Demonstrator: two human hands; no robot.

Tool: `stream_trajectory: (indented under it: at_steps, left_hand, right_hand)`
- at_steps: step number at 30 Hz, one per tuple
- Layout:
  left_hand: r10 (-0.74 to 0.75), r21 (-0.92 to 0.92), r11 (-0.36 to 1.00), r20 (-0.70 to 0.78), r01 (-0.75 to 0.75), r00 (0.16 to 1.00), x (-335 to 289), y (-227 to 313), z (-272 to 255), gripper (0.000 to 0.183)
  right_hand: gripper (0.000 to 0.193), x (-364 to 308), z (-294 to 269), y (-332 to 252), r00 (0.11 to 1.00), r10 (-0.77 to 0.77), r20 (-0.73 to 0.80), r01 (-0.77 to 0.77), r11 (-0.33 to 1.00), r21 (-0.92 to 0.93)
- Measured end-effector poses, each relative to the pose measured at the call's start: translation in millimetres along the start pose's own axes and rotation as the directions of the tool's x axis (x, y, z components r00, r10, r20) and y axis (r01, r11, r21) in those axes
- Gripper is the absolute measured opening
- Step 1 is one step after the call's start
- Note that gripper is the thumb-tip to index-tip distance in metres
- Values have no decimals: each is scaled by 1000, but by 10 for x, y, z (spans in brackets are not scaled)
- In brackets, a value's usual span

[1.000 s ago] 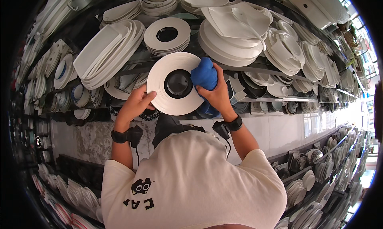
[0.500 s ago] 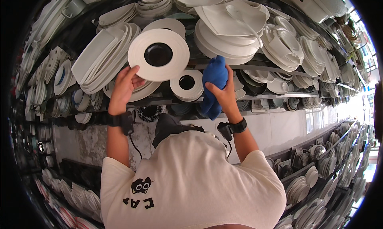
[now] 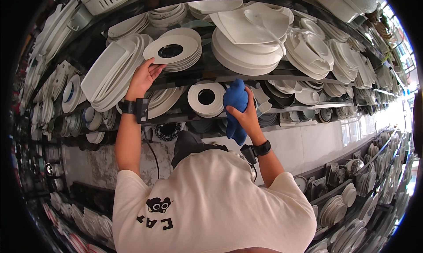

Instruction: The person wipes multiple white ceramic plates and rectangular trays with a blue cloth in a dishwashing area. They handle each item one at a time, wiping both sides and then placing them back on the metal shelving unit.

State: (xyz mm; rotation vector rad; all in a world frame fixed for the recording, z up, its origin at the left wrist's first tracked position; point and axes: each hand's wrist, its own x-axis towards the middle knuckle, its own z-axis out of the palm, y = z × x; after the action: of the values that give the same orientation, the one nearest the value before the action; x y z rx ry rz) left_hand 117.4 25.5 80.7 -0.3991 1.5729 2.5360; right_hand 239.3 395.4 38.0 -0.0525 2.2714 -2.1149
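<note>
On the shelf in front of me, a white wide-rimmed plate with a black centre (image 3: 170, 51) lies slightly askew on a stack of white plates (image 3: 188, 61). My left hand (image 3: 144, 79) holds that plate by its near left edge, thumb above and fingers below. My right hand (image 3: 247, 115) is wrapped round a bunched blue cloth (image 3: 236, 96), held in front of the lower shelf. Just left of the cloth stands a lower stack of similar plates (image 3: 193, 96), the top one also with a black centre.
Right of the plate stack, a tall pile of large white plates (image 3: 246, 65) carries a squarish dish (image 3: 233, 30) and a white spoon (image 3: 264, 24). Oblong dishes (image 3: 105, 61) lean at the left. Crockery racks (image 3: 335, 211) stand behind me, beyond a tiled floor (image 3: 286, 145).
The plate in my left hand has gone from raised and tilted toward me down onto the stack. My right hand and the cloth have shifted slightly nearer to me.
</note>
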Motion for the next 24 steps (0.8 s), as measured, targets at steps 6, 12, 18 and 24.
stream_trajectory:
  at_steps: [6, 12, 18, 24]
  left_hand:
    - [19, -28, 999, -1, -19, 1000, 118, -58, 16, 29]
    - [11, -20, 1000, 22, -10, 1000, 185, -104, 79, 37]
    - [2, 101, 995, 117, -14, 993, 202, -62, 91, 37]
    - [-32, 143, 990, 178, 6, 984, 271, -44, 63, 39]
  right_hand:
    - [87, 4, -62, 81, 1000, 12, 15, -12, 1000, -13]
    - [85, 18, -62, 184, 1000, 8, 17, -7, 1000, -9]
    - [89, 15, -61, 217, 1000, -18, 8, 19, 998, -59]
    - [91, 5, -52, 226, 1000, 8, 20, -7, 999, -53]
